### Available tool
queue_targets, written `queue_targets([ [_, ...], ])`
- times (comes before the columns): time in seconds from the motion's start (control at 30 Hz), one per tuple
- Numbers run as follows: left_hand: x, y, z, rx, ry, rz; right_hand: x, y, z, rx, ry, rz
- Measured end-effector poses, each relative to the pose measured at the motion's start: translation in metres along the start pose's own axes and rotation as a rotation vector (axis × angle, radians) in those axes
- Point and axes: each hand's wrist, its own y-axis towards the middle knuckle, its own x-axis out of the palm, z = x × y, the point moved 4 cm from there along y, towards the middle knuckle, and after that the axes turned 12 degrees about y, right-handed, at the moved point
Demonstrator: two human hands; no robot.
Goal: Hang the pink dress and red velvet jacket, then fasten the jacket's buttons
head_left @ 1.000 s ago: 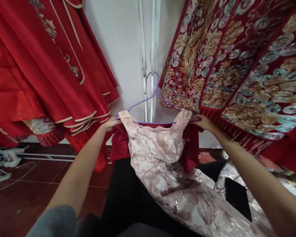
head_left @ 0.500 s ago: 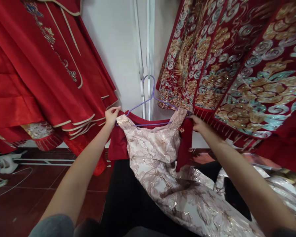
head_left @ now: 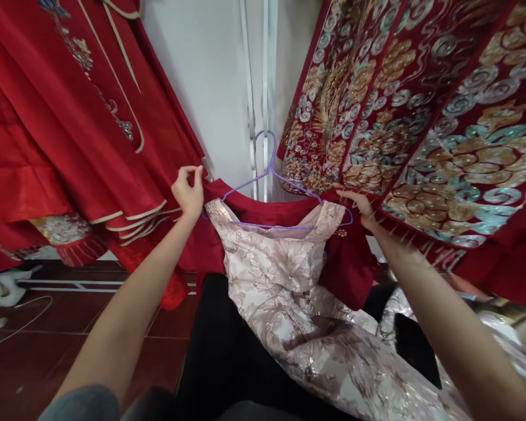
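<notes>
A purple hanger (head_left: pixel 271 169) hooks onto a white rail and carries a pale pink dress (head_left: pixel 274 263) with a shiny floral pattern, its wide straps over the hanger's arms. Behind those straps spreads a dark red garment (head_left: pixel 350 272) with small flower-shaped trims near the right strap. My left hand (head_left: pixel 189 190) is closed in a pinch on its left shoulder edge. At the opposite shoulder, my right hand (head_left: pixel 355 203) grips the red cloth with its fingertips. The dress's lower part drapes over my dark-clad lap toward the right.
Red gowns with cream piping (head_left: pixel 149 134) hang at left. To the right hangs a heavily embroidered red and gold garment (head_left: pixel 394 128). White rail uprights (head_left: pixel 269 76) stand between them. White shoes (head_left: pixel 6 289) and a cable lie on the reddish tiled floor (head_left: pixel 65 356).
The red garment is now spread wider and higher behind the dress, its right side pulled outward. My left hand has risen and moved left; my right hand has risen a little.
</notes>
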Motion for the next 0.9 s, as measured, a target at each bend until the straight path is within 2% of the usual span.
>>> queue_targets([
  [0.1,-0.017,0.002,0.009,0.003,-0.054,0.051,0.009,-0.024,-0.017,-0.131,0.009,0.044],
  [0.13,-0.022,-0.002,0.010,0.014,-0.056,0.019,0.012,-0.037,-0.025,-0.227,-0.071,0.036],
  [0.17,-0.024,-0.007,0.010,0.031,-0.048,-0.044,0.016,-0.051,-0.030,-0.257,-0.107,0.021],
  [0.23,-0.024,-0.023,0.006,0.075,-0.010,-0.235,0.022,-0.076,-0.039,-0.333,-0.281,-0.029],
  [0.3,-0.021,-0.041,-0.001,0.092,0.050,-0.373,0.026,-0.091,-0.044,-0.402,-0.465,0.019],
  [0.33,-0.020,-0.049,-0.005,0.077,0.085,-0.387,0.028,-0.095,-0.046,-0.422,-0.539,0.047],
  [0.4,-0.019,-0.061,-0.009,0.009,0.145,-0.329,0.033,-0.096,-0.046,-0.427,-0.595,0.086],
  [0.5,-0.020,-0.078,-0.001,-0.117,0.161,-0.225,0.046,-0.093,-0.044,-0.392,-0.536,0.064],
  [0.6,-0.024,-0.105,0.021,-0.166,0.098,-0.225,0.069,-0.097,-0.042,-0.339,-0.377,0.003],
  [0.73,-0.021,-0.142,0.057,-0.072,-0.073,-0.475,0.101,-0.112,-0.049,-0.325,-0.168,-0.052],
  [0.8,-0.021,-0.144,0.067,-0.072,-0.122,-0.481,0.107,-0.116,-0.055,-0.306,-0.112,-0.050],
  [0.9,-0.015,-0.132,0.076,-0.008,-0.097,-0.551,0.103,-0.114,-0.060,-0.272,-0.070,-0.081],
])
